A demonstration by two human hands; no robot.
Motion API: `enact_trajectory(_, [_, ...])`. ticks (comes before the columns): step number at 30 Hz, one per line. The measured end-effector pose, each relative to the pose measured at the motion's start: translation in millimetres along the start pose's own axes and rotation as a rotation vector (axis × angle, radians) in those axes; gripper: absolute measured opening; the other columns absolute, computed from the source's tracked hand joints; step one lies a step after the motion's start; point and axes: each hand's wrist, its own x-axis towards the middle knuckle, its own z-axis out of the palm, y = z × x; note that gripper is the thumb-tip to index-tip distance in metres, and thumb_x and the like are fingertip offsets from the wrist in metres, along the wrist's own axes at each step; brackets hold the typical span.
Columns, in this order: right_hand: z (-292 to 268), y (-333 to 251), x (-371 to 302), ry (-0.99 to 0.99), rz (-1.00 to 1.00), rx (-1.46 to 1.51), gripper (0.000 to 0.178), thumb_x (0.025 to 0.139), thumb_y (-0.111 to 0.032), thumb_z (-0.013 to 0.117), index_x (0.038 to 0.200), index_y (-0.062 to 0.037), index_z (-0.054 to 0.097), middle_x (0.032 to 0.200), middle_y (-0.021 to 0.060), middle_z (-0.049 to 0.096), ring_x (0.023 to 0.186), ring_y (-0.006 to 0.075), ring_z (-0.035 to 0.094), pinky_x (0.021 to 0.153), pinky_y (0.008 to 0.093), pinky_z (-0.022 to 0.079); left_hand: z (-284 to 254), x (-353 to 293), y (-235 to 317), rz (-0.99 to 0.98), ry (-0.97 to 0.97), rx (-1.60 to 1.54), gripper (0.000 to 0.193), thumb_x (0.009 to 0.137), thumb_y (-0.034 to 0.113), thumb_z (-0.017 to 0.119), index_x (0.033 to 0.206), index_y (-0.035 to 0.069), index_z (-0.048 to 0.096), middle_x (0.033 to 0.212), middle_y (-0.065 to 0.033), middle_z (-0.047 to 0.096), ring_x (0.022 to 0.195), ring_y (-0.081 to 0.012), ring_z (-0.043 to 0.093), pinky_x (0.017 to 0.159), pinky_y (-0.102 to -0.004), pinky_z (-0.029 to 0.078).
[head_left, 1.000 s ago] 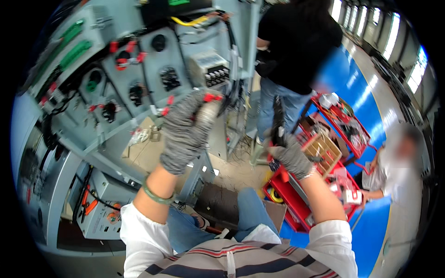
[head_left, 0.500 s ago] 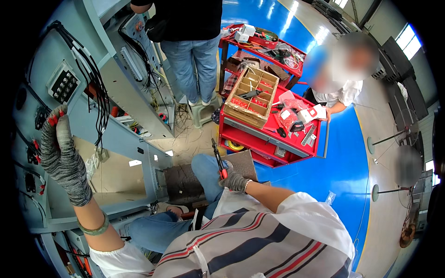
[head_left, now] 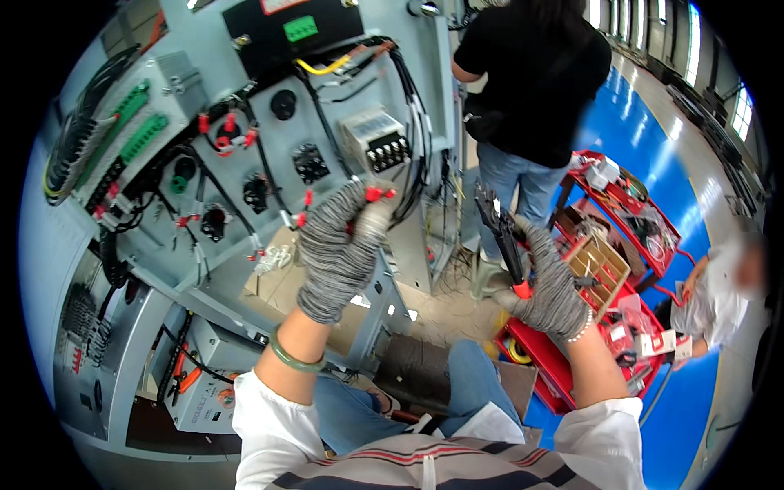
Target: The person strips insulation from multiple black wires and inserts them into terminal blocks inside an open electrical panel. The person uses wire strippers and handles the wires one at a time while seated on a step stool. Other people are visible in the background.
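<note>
Head camera shows the gloved right hand (head_left: 545,282), its grip closed around a black hand tool (head_left: 505,235), held tilted in the air near the middle. This tool seems stiff and rather heavy; its handle, red at one part, should be the safest place to hold. The gloved left hand (head_left: 339,249) has its grip pinching small red caps (head_left: 376,193), probably light and easy to drop. Left stands a grey metal cabinet (head_left: 290,135); on the right, a red cart (head_left: 535,351) carries a wooden box (head_left: 612,296), over blue floor (head_left: 690,392).

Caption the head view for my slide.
Gloved right hand holds a black tool; left hand holds red pieces beside a wired cabinet.
</note>
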Motion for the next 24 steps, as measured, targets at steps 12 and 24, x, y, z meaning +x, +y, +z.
enact_trajectory(12, [-12, -33, 51, -0.073, -0.186, -0.231, 0.097, 0.051, -0.027, 0.083, 0.133, -0.0018, 0.039, 0.116, 0.0206, 0.047, 0.110, 0.0388, 0.046, 0.099, 0.0443, 0.037, -6, -5, 2, -0.061, -0.003, 0.118, 0.018, 0.085, 0.009, 0.065, 0.102, 0.004, 0.066, 0.090, -0.0037, 0.067, 0.077, -0.0089, 0.059, 0.072, -0.0250, 0.049])
enact_trajectory(24, [-14, -33, 55, -0.075, -0.184, -0.257, 0.098, 0.048, -0.026, 0.083, 0.133, -0.0014, 0.040, 0.116, 0.0215, 0.045, 0.110, 0.0386, 0.045, 0.099, 0.0437, 0.037, -8, -4, -1, -0.084, -0.039, 0.155, 0.018, 0.087, 0.013, 0.062, 0.102, 0.004, 0.066, 0.087, -0.0034, 0.067, 0.078, -0.0095, 0.059, 0.072, -0.0252, 0.048])
